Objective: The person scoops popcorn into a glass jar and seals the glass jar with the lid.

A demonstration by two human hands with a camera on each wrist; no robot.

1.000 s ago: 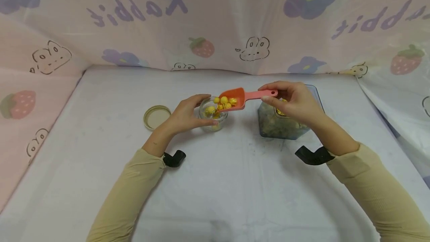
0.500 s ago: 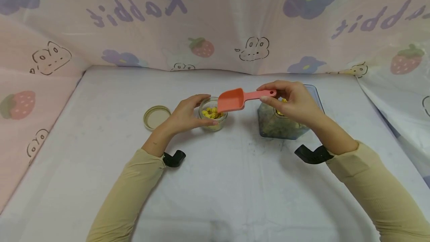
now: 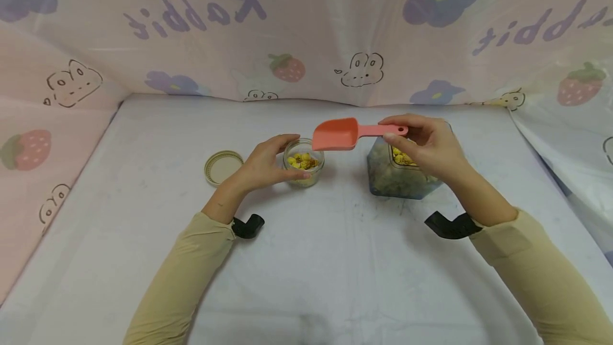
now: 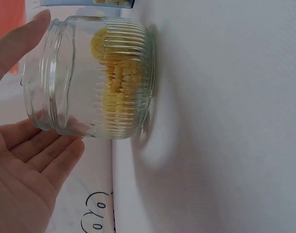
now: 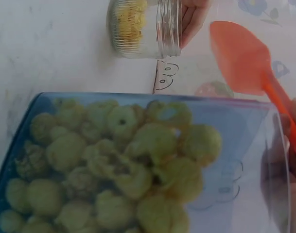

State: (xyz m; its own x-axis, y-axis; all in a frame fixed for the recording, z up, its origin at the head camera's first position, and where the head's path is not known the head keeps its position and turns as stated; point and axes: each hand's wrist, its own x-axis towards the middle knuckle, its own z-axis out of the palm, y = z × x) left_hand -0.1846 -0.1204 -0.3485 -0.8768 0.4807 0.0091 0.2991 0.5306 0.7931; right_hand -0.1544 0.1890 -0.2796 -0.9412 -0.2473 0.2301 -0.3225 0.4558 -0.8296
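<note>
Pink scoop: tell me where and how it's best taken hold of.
Pinch the pink scoop by its handle, likely best from the right, as the right hand does: the handle is slim and points right, while the wide bowl faces left, toward the glass jar.

The white counter (image 3: 306, 265) bears a round gold-rimmed lid (image 3: 224, 167) lying flat, a ribbed glass jar (image 4: 82, 73) standing upright near it, and a bluish see-through container (image 3: 396, 186) farther right.
</note>
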